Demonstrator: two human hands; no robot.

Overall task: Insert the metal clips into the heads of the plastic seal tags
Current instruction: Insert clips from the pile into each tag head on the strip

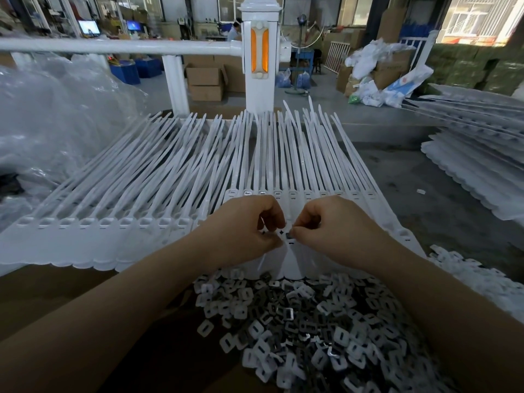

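Seal tags (pixel 158 177) were fanned toward 12 o'clock; one metal clip (pixel 289 236) was pinched by the right hand (pixel 334 228) over a head, the left hand (pixel 249 228) curled at 9 o'clock, its grip unclear; a tilted clip could jam

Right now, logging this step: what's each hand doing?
Left hand: fingers curled, pinching the seal tag strip.
Right hand: pinching a metal clip.

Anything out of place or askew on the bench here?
Minor only. One stray white piece lies alone on the grey surface right of the seal tags, away from the clip pile. A few strap tips near the white post stick up above their neighbours. No damage visible.
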